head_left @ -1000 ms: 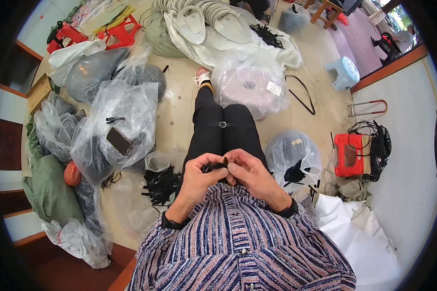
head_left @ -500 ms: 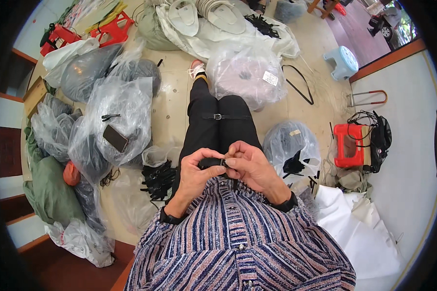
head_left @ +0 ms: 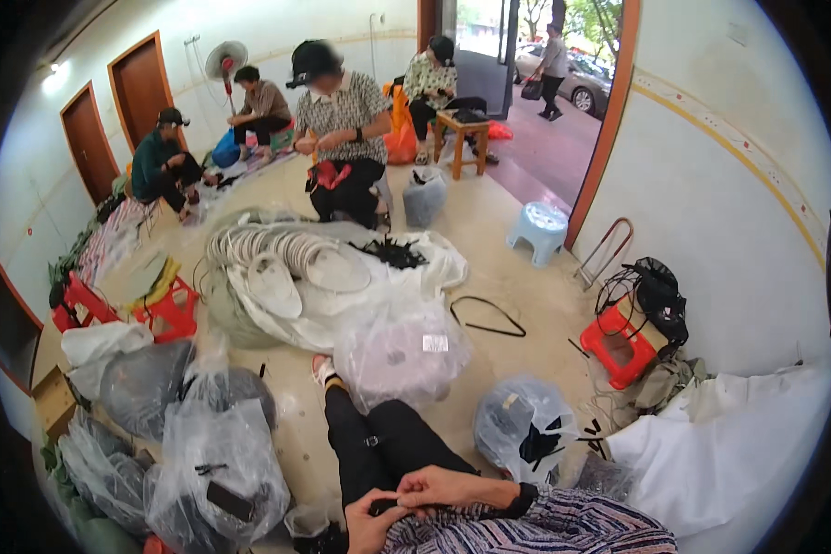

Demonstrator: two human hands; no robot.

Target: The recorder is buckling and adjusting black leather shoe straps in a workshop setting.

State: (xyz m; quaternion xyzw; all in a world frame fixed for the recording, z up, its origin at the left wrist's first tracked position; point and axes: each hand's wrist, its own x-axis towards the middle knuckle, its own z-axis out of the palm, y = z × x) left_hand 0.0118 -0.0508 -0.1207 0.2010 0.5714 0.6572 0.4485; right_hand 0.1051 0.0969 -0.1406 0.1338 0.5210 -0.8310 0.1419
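Note:
Low in the picture, my left hand (head_left: 369, 523) and my right hand (head_left: 436, 487) are close together over my lap. Both are closed, fingertips pinching a small piece of black strap (head_left: 384, 507), mostly hidden by the fingers. Another black strap with a metal buckle (head_left: 371, 441) lies across my thighs. To the right of my legs is a clear plastic bag (head_left: 499, 427) with black strips (head_left: 539, 445) on it. To the left, a dark phone (head_left: 230, 500) and a small black tool (head_left: 210, 469) rest on a filled plastic bag (head_left: 249, 448).
Ahead stands a wrapped bundle (head_left: 399, 360), with pale oval pieces (head_left: 275, 284) on white sheeting behind. A red stool (head_left: 619, 346) and blue stool (head_left: 538, 231) stand right; white sheet material (head_left: 702, 452) lies nearer. Several people sit working farther back, one nearest (head_left: 351, 125); another walks outside.
The view has tilted up and turned, bringing the far room, seated people and doorway into sight. My hands now appear lower, still together on the black strap.

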